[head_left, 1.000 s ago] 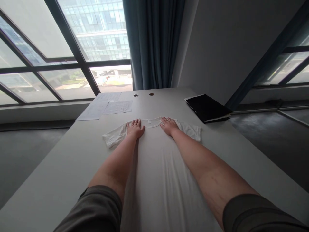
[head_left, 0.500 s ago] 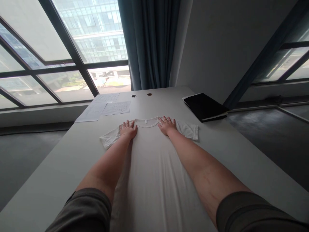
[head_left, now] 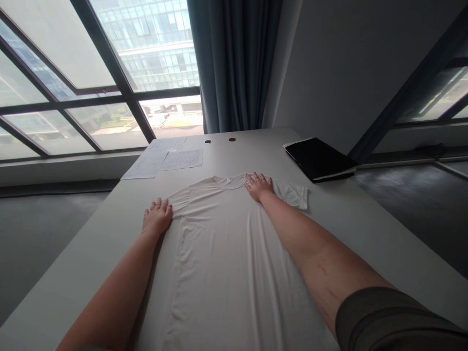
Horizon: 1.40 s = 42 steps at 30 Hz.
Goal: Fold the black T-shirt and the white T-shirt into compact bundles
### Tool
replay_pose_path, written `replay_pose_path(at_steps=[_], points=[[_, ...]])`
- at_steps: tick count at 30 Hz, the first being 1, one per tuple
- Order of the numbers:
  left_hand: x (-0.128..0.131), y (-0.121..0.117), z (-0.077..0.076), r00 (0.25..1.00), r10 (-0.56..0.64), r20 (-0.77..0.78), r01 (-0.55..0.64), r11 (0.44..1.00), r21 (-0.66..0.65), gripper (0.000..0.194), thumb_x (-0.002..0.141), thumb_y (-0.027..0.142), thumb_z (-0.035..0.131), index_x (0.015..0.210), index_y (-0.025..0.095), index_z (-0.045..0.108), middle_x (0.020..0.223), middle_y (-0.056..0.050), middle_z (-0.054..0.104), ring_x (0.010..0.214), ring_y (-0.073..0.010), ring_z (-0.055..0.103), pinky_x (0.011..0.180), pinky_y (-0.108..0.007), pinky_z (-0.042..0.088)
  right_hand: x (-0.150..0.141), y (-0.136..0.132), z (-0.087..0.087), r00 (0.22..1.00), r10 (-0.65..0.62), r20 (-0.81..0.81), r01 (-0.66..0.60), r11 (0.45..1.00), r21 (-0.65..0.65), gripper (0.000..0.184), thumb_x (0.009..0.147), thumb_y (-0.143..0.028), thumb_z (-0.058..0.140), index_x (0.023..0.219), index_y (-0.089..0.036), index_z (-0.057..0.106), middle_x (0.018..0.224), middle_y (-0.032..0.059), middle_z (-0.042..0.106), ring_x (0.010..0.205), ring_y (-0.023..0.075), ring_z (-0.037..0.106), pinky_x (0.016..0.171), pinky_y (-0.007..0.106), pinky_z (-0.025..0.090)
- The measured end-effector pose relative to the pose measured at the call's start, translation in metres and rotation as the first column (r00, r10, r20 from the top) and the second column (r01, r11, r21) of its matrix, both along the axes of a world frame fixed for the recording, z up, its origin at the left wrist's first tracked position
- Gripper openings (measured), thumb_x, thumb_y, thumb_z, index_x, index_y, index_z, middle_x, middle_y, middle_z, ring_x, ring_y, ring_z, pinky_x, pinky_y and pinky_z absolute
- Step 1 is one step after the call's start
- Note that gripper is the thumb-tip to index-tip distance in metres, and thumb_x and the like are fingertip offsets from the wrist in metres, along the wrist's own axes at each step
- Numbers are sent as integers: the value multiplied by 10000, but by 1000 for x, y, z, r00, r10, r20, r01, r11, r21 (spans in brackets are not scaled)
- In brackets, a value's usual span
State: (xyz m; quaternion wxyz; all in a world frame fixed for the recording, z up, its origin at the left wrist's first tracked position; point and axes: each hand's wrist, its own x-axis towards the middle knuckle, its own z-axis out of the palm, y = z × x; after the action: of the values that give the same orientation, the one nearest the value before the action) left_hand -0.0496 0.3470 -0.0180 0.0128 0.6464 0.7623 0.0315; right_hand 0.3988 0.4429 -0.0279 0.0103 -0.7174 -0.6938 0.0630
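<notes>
A white T-shirt point(head_left: 226, 243) lies flat on the pale table point(head_left: 365, 214), collar away from me. My left hand point(head_left: 157, 218) rests flat over the shirt's left sleeve, fingers stretched out, and covers most of it. My right hand point(head_left: 259, 186) lies flat on the right shoulder beside the collar point(head_left: 230, 181), fingers spread. The right sleeve point(head_left: 294, 195) sticks out to the side. Neither hand grips the cloth.
Several printed sheets of paper point(head_left: 164, 158) lie at the table's far left. A black folder or tablet case point(head_left: 320, 158) sits at the far right. Two round cable holes point(head_left: 219, 140) mark the far edge. A blue curtain point(head_left: 234, 63) and large windows stand behind.
My left hand has slid outward and toward me, from beside the collar onto the left sleeve. My right hand has stayed on the right shoulder. The camera shifted a little.
</notes>
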Motion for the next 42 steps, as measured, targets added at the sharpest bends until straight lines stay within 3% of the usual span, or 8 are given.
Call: replay_pose_path(at_steps=[14, 18, 22, 28, 32, 36, 40, 42], points=[[-7, 3, -1, 976, 212, 56, -214, 976, 47, 765, 1019, 516, 246, 1586, 24, 395, 1686, -219, 303, 1556, -403, 269, 1238, -607, 235, 0, -2, -3, 999, 11, 45, -13, 999, 44, 685, 1042, -607, 191, 1674, -345, 225, 1762, 29, 142, 1597, 317, 154, 1247, 629, 131], [-7, 5, 1, 982, 178, 70, -183, 980, 84, 696, 1000, 508, 349, 1524, 71, 486, 1658, -209, 371, 1535, -412, 297, 1222, -634, 248, -1, -3, -2, 1000, 2, 30, -3, 998, 60, 668, 1044, -584, 222, 1666, -342, 256, 1758, 31, 163, 1600, 317, 147, 1253, 628, 113], [-6, 7, 8, 994, 87, 72, -97, 983, 157, 490, 960, 420, 473, 1332, 145, 633, 1477, -190, 587, 1383, -360, 498, 1168, -550, 367, -1, -4, -3, 999, -2, 33, -1, 996, 87, 645, 1048, -564, 245, 1654, -349, 295, 1754, 36, 185, 1600, 320, 147, 1256, 621, 110], [-2, 8, 16, 981, 58, 187, -99, 971, 218, 345, 992, 364, 429, 1208, 213, 653, 1212, -156, 723, 1173, -348, 647, 982, -476, 486, -1, -6, -5, 998, 4, 62, -13, 991, 133, 614, 1060, -526, 249, 1632, -335, 361, 1734, 54, 255, 1591, 317, 173, 1254, 601, 135], [2, 9, 17, 907, 95, 411, -212, 945, 250, 340, 1018, 365, 401, 1277, 209, 558, 974, -113, 760, 946, -298, 726, 806, -369, 513, -1, -7, -5, 998, 3, 65, -12, 989, 145, 607, 1061, -509, 262, 1626, -324, 382, 1723, 61, 286, 1583, 314, 195, 1253, 571, 167], [9, 15, 15, 767, 3, 641, -249, 923, 294, 312, 977, 357, 471, 1247, 207, 515, 752, -8, 687, 678, -201, 679, 646, -281, 504, -2, -7, -4, 998, 15, 58, -25, 984, 174, 596, 1056, -496, 301, 1612, -317, 418, 1723, 67, 281, 1568, 319, 234, 1248, 528, 212], [22, 20, 14, 556, -156, 816, -189, 933, 307, 480, 918, 364, 550, 1357, 221, 418, 861, 21, 687, 571, -120, 610, 553, -219, 498, -1, -8, -4, 998, 29, 58, -39, 982, 185, 592, 1051, -489, 332, 1610, -320, 424, 1729, 64, 264, 1558, 328, 256, 1245, 508, 240], [33, 20, 20, 584, -207, 785, -122, 934, 336, 520, 915, 347, 563, 1399, 235, 408, 944, 3, 698, 626, -128, 639, 589, -235, 530, -1, -8, -3, 998, 30, 60, -41, 981, 191, 582, 1052, -480, 343, 1602, -316, 440, 1723, 66, 279, 1552, 328, 269, 1244, 500, 247]])
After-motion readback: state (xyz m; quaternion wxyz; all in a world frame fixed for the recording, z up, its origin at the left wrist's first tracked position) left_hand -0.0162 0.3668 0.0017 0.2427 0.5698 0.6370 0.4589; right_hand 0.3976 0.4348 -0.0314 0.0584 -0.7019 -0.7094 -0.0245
